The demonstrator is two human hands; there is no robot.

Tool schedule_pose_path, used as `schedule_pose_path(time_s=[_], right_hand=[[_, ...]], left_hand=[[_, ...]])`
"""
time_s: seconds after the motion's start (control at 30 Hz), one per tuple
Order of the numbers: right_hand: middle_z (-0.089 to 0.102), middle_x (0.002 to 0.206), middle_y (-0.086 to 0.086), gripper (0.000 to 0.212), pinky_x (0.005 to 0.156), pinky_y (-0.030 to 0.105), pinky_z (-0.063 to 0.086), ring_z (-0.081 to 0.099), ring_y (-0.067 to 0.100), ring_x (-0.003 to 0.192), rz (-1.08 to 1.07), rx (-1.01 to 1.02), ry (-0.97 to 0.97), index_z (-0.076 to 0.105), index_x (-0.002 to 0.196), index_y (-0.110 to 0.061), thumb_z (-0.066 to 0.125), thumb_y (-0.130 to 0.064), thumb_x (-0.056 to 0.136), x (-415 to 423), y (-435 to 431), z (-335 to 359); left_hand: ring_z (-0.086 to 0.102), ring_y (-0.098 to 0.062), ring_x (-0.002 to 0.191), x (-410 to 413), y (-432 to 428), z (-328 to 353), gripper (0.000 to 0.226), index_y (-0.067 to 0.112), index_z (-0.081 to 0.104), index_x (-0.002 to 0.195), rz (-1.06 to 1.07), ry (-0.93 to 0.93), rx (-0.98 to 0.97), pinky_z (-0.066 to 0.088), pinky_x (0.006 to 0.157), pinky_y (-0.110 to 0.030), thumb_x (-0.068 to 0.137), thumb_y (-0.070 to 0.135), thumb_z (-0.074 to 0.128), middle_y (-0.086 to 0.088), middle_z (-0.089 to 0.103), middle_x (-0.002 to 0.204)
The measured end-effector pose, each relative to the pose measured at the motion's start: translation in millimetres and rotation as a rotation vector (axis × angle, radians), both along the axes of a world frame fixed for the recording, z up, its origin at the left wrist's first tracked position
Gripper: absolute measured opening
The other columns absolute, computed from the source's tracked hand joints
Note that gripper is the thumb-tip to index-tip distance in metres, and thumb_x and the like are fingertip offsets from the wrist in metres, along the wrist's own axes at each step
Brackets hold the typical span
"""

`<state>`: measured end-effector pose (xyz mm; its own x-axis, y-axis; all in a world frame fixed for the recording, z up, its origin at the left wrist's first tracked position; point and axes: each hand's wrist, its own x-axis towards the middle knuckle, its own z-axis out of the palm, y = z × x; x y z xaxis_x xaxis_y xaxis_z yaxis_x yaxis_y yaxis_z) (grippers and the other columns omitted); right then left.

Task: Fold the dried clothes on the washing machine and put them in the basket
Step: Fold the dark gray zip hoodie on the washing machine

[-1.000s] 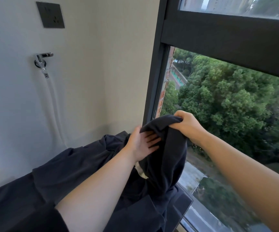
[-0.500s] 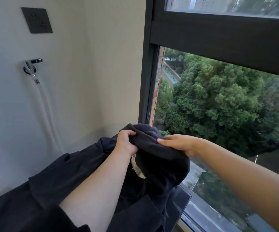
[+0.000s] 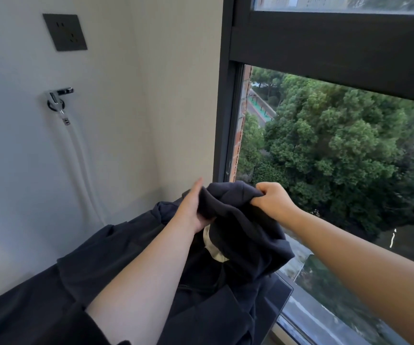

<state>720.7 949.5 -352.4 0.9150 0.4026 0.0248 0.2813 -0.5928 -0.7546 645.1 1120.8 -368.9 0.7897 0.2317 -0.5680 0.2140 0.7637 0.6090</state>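
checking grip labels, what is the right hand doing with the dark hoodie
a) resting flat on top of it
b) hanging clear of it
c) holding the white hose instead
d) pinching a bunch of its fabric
d: the right hand has its fingers curled round a raised bunch of the dark hoodie fabric.

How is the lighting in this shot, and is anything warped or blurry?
Head view: soft daylight enters through the window at right; the dark garment reads nearly black, folds faint; the wide-angle lens slants the window frame; left hand and right hand look sharp; the lower right corner is smeared.
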Motion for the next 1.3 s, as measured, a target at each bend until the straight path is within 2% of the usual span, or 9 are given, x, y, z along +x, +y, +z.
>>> schedule_pose_path(time_s=[0.3, 0.4, 0.53, 0.67, 0.77, 0.87, 1.03, 1.2, 1.3], right_hand=[[0.045, 0.06, -0.001, 0.034, 0.055, 0.026, 0.032, 0.04, 0.013, 0.06, -0.124, 0.144, -0.156, 0.04, 0.059, -0.017, 0.06, 0.008, 0.072, -1.5, -2.2, -3.6], [0.062, 0.089, 0.005, 0.014, 0.072, 0.026, 0.042, 0.06, 0.021, 0.087, -0.286, 0.175, -0.005, 0.059, 0.087, -0.014, 0.064, -0.002, 0.081, 9.0, -9.7, -11.3], [0.057, 0.107, 0.004, 0.029, 0.081, 0.025, 0.039, 0.056, 0.024, 0.103, -0.243, -0.011, 0.001, 0.051, 0.119, -0.009, 0.051, -0.01, 0.09, 7.0, -15.2, -23.8], [0.062, 0.092, 0.004, 0.017, 0.071, 0.031, 0.042, 0.056, 0.021, 0.084, 0.005, 0.033, -0.078, 0.059, 0.1, -0.009, 0.052, -0.023, 0.094, -20.5, -13.3, -21.1], [0.062, 0.103, 0.006, 0.037, 0.079, 0.035, 0.047, 0.057, 0.022, 0.091, 0.312, -0.303, -0.021, 0.059, 0.106, -0.009, 0.067, -0.037, 0.084, -35.1, -13.9, -32.2], [0.063, 0.091, 0.007, 0.02, 0.065, 0.029, 0.039, 0.054, 0.024, 0.081, 0.34, -0.627, -0.082, 0.055, 0.087, -0.012, 0.065, -0.03, 0.082, -41.2, -12.7, -51.5], [0.053, 0.066, 0.006, 0.01, 0.055, 0.034, 0.032, 0.046, 0.03, 0.066, -0.276, -0.21, -0.291, 0.047, 0.07, -0.011, 0.053, -0.009, 0.077, -55.7, -9.3, -32.0], [0.05, 0.054, -0.003, 0.037, 0.051, 0.024, 0.036, 0.046, 0.015, 0.052, 0.265, -0.299, -0.021, 0.042, 0.055, -0.02, 0.066, -0.023, 0.083, -84.7, -1.8, -22.8], [0.055, 0.056, 0.002, 0.036, 0.053, 0.026, 0.04, 0.049, 0.016, 0.052, 0.157, -0.061, 0.138, 0.054, 0.061, -0.011, 0.062, -0.031, 0.09, -79.5, 1.6, -36.7]], left_hand=[[0.06, -0.02, 0.065, -8.9, -9.0, -18.1, 0.023, 0.009, 0.044, 0.114, -0.31, 0.321, 0.614, 0.05, 0.054, -0.03, 0.093, 0.015, 0.052, -0.01, 0.058, 0.087], [0.063, -0.028, 0.078, -10.9, -1.8, -12.3, 0.035, 0.008, 0.04, 0.124, -0.168, 0.14, 0.281, 0.057, 0.062, -0.036, 0.091, -0.005, 0.038, -0.018, 0.057, 0.101], [0.055, -0.037, 0.09, -12.5, -6.3, -2.6, 0.056, 0.0, 0.05, 0.098, 0.117, -0.104, -0.16, 0.047, 0.077, -0.042, 0.053, -0.016, 0.019, -0.022, 0.054, 0.1], [0.055, -0.03, 0.082, -14.0, -9.2, -3.1, 0.034, 0.001, 0.05, 0.094, 0.168, -0.07, -0.133, 0.05, 0.073, -0.034, 0.083, -0.013, 0.021, -0.018, 0.054, 0.093], [0.059, -0.023, 0.083, -18.5, -6.2, 5.6, 0.015, 0.003, 0.056, 0.093, 0.095, -0.12, -0.093, 0.05, 0.071, -0.031, 0.097, 0.007, 0.042, -0.014, 0.06, 0.091], [0.058, -0.029, 0.095, -22.5, -2.2, 12.9, 0.01, 0.0, 0.055, 0.1, 0.027, -0.163, -0.051, 0.046, 0.08, -0.039, 0.094, 0.001, 0.047, -0.018, 0.06, 0.101], [0.054, -0.029, 0.099, -27.5, 16.9, 8.4, 0.044, 0.002, 0.045, 0.122, 0.054, 0.015, 0.204, 0.048, 0.079, -0.036, 0.085, -0.015, 0.029, -0.017, 0.054, 0.105], [0.045, -0.033, 0.128, -56.8, 37.1, -0.6, 0.04, -0.002, 0.04, 0.135, 0.128, -0.026, 0.031, 0.042, 0.088, -0.038, 0.097, -0.003, 0.028, -0.019, 0.045, 0.139], [0.044, -0.033, 0.129, -73.4, 40.9, -12.9, 0.037, -0.003, 0.048, 0.128, 0.069, 0.025, 0.015, 0.039, 0.093, -0.04, 0.098, 0.004, 0.028, -0.021, 0.046, 0.14]])
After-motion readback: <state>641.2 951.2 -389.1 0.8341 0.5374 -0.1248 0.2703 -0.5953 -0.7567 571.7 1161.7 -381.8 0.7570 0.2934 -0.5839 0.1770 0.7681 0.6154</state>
